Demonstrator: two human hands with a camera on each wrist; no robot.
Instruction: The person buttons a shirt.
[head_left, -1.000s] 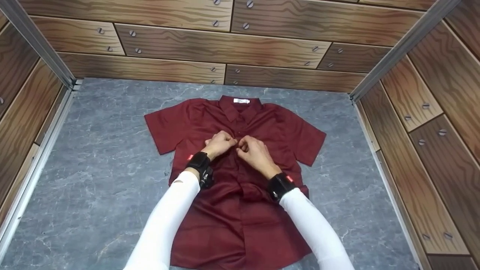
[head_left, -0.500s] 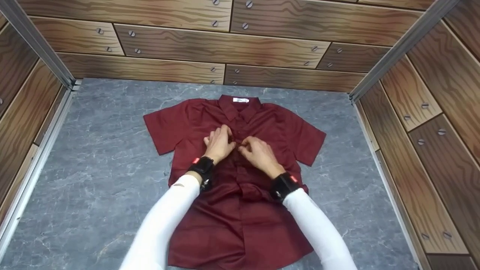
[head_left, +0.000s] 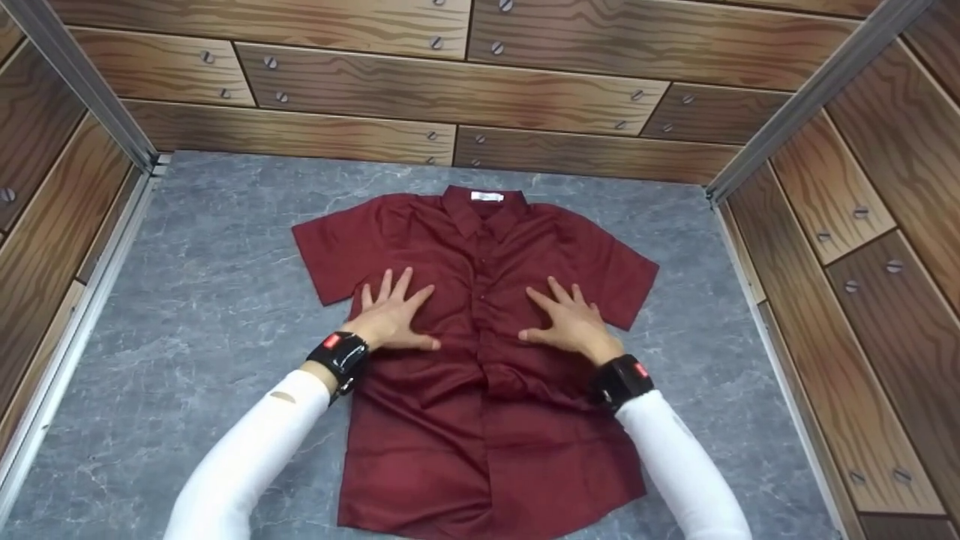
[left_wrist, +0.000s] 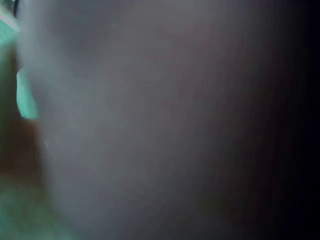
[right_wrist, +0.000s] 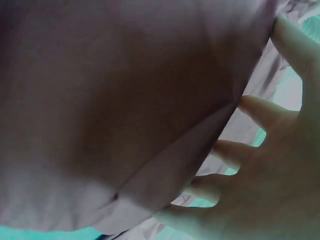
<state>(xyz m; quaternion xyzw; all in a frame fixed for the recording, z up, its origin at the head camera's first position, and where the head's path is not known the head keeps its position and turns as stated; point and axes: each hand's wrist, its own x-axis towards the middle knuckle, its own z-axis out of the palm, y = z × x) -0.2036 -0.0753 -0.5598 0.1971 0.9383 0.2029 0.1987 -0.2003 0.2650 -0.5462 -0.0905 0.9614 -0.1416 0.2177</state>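
A dark red short-sleeved shirt (head_left: pixel 487 420) lies front up, collar at the far end, with a white label (head_left: pixel 487 196) inside the collar. Small buttons show on its placket below the collar, where the two front halves overlap. My left hand (head_left: pixel 390 315) rests with spread fingers on the left side of the shirt's chest. On the other side my right hand (head_left: pixel 571 322) lies likewise, thumb toward the placket. In the right wrist view the fingertips (right_wrist: pixel 255 107) touch the cloth. Blurred fabric fills most of the left wrist view.
The shirt lies on a grey marbled surface (head_left: pixel 217 300). Wood-patterned panels (head_left: pixel 360 82) stand at the back and on both sides, with metal rails (head_left: pixel 825 97) at the corners. Wrinkles cross the shirt's middle below the hands.
Both hands have left the placket, where their fingertips worked close together. They have moved apart and toward the shirt's sides, and their fingers have spread flat.
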